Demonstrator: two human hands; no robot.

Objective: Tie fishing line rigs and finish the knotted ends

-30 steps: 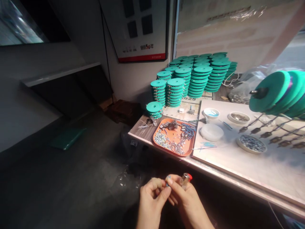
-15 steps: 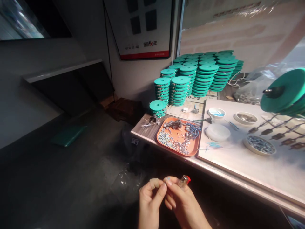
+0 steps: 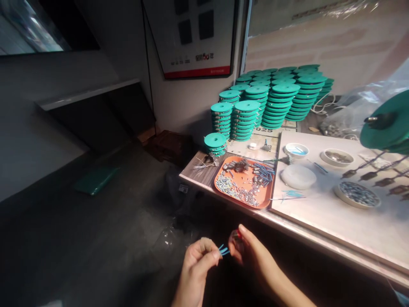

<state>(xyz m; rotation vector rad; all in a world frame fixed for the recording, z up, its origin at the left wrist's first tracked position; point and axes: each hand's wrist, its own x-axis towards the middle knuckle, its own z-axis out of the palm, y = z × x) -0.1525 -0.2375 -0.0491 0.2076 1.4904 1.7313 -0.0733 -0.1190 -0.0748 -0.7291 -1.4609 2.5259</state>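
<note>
Blue strips (image 3: 225,250), three or so slim ends fanned out, jut from the left hand (image 3: 198,261), whose thumb and forefinger pinch them narrowly; what lies behind the fingertips is hidden. At their three o'clock, near but apart, the right hand (image 3: 252,251) curls its fingers around a blurred, red-topped lighter (image 3: 237,235), as it seems. The step in hand looks to be close finger work on the strips; the next move would call for a steady left pinch and the ends kept apart from one another.

Toward one o'clock, past the front edge of the wood-grained table (image 3: 201,179), lies an orange tray (image 3: 267,196) of small metal parts and sleeves. That edge stands between it and the hands. Green spools (image 3: 247,105) rise in stacks beyond; at two o'clock sit loose blue pieces (image 3: 292,194), and farther out a bowl (image 3: 347,202) of bluish beads.
</note>
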